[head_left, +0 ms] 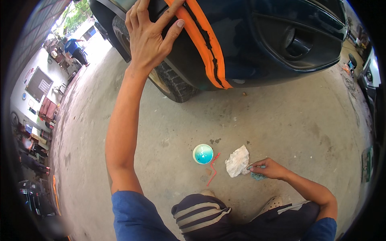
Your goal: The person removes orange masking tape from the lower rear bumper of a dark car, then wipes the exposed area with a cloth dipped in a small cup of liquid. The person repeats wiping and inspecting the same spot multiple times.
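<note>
My left hand (148, 42) reaches up to the dark blue car bumper (245, 48), its fingers spread against the panel and over orange tape (197, 38). Two orange strips run down to the bumper's lower edge, with a ragged black line between them. Low on the right, my right hand (270, 168) pinches a bluish-green cloth (258, 175) just above the floor. Beside its fingertips lies a crumpled white rag (237, 162). Left of the rag stands a small round tub (194, 155) with turquoise liquid in it.
A thin red strip (214, 170) lies bent on the concrete floor (305, 120) by the tub. The car's front tyre (175, 82) is behind the bumper. Another vehicle (370, 72) stands at the far right. A person in blue (73, 48) is far off at the upper left.
</note>
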Demonstrator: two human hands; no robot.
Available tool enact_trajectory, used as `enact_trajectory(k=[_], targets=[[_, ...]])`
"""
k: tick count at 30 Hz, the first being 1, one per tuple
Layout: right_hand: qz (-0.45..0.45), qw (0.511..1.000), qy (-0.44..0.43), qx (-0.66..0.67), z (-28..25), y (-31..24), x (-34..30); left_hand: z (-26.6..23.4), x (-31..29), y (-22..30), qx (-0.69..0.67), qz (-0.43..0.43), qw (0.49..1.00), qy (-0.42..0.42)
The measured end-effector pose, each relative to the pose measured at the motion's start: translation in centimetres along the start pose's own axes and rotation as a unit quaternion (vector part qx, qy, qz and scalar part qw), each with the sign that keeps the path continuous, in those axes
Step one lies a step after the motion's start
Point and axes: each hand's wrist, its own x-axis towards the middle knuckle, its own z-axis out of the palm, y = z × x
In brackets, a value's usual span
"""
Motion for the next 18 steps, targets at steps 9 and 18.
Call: enact_trajectory(k=[9,18], targets=[[-0.003,1.0,-0.002,0.007,-0.5,0.4,1.1,-0.6,-0.4,0.7,0.062,0.004,0.996,-0.063],[-0.016,1.0,-0.018,0.021,-0.3,1.6,1.4,0.9,-2.2,0.6,0.045,0.069,0.997,-0.003]])
